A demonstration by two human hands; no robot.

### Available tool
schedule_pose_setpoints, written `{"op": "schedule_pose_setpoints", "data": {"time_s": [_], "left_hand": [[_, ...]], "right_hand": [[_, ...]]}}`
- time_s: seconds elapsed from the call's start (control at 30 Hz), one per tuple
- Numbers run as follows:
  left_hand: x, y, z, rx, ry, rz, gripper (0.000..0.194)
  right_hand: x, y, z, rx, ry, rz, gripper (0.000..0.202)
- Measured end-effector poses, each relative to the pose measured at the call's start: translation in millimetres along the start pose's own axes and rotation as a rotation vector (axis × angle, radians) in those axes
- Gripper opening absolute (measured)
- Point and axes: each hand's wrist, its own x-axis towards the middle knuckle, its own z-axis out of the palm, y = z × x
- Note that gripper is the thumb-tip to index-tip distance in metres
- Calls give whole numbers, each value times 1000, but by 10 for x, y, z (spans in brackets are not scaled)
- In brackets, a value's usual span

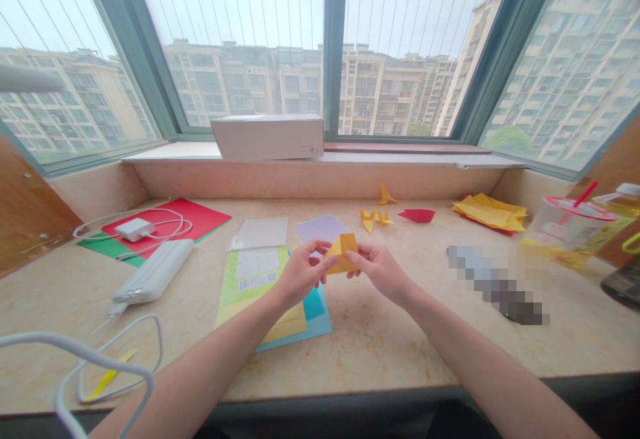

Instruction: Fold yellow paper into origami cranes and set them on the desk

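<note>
A folded piece of yellow-orange paper (343, 254) is held up above the counter between both hands. My left hand (311, 266) pinches its left edge, thumb in front and fingers behind. On the right side, my right hand (373, 262) grips the paper the same way, with the thumb near its upper right. Beneath and left of the hands lie colored paper sheets and a green-and-white packet (253, 276). Behind the hands is a lilac sheet (323, 227), partly covered. Folded yellow paper shapes (377, 218) and a red folded paper piece (417, 215) rest farther back.
At left are red paper (200, 216), a white charger (135, 228), a white power bank (154, 271) and looping cables (100, 357). Yellow sheets (490, 212), a plastic cup (570, 226) and a blurred-out object (495, 286) lie right. A white box (270, 138) stands on the sill.
</note>
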Motion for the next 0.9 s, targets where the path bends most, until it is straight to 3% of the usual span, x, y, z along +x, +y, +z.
{"op": "schedule_pose_setpoints", "data": {"time_s": [0.27, 0.37, 0.47, 0.57, 0.77, 0.9], "left_hand": [[22, -30, -23, -20, 19, 40, 48], [27, -43, -24, -33, 17, 38, 47], [29, -62, -14, -57, 10, 29, 45], [38, -92, -6, -105, 5, 7, 42], [47, -81, -18, -205, -18, -45, 37], [29, -38, -25, -242, -55, -42, 33]], "right_hand": [[-9, 42, 20, 26, -19, 4, 38], [-28, 78, 47, -50, 133, -69, 54], [-43, 91, 60, -258, 232, -196, 36], [-48, 73, 57, -409, 195, -278, 20], [-54, 51, 34, -406, 148, -261, 40], [-43, 64, 24, -352, 145, -191, 43]]}}
